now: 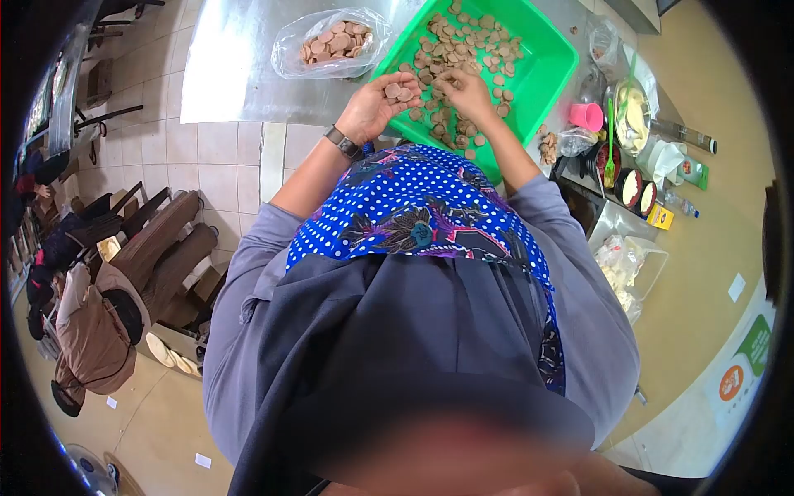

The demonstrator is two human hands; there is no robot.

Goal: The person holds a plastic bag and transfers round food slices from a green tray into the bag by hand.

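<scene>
A green plastic tray [542, 54] stands on the metal table, with many thin, round brown slices [496, 54] scattered over its bottom. My left hand [372, 107] is at the tray's near left edge, palm up, with several of these slices cupped in its palm and fingers. Over the tray is my right hand [470, 95], its thumb and fingers pinched together among the slices; what lies between the fingertips is too small to make out. Left of the tray, a clear plastic bag [285, 58] lies open, holding a heap of the same slices.
The metal table [231, 66] extends left. On the right stand a pink cup [585, 116], a green spatula [610, 157], bowls, a bottle [678, 204] and plastic bags. A clear container [649, 269] sits nearer. Rolled brown material [157, 240] and bags crowd the left floor side.
</scene>
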